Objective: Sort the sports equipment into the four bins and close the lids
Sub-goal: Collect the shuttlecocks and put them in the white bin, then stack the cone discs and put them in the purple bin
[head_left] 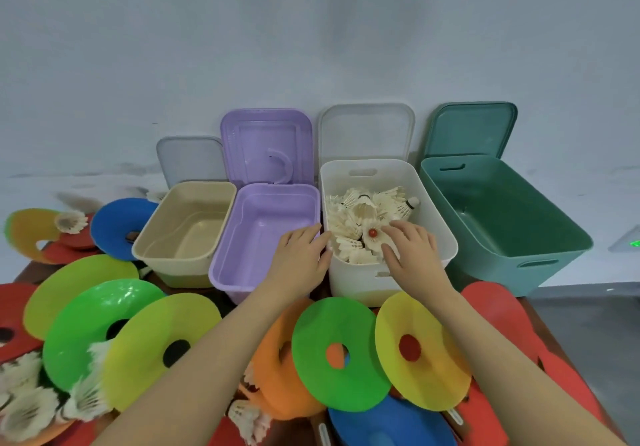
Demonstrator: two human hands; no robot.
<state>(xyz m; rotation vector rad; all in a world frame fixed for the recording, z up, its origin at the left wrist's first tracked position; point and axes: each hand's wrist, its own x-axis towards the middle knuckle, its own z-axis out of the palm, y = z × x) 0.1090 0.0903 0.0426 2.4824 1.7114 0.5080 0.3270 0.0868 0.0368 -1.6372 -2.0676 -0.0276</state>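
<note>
Four open bins stand in a row: beige (173, 255), purple (221, 272), white (440, 224) and green (554, 265), with their lids propped against the wall behind. The white bin holds several white shuttlecocks (363, 213). My left hand (301, 255) hovers over the gap between the purple and white bins, fingers straight. My right hand (412, 248) reaches into the white bin, its fingers spread over the shuttlecocks. Flat cone discs lie in front: green (341, 352), yellow (420, 352), orange (277, 369), blue (117, 227). Loose shuttlecocks (27, 397) lie at the lower left.
Red table-tennis paddles (498, 314) lie at the right and left edges of the table. More yellow-green and green discs (97, 324) pile at the left. A pale wall stands right behind the bins. Grey floor shows at the far right.
</note>
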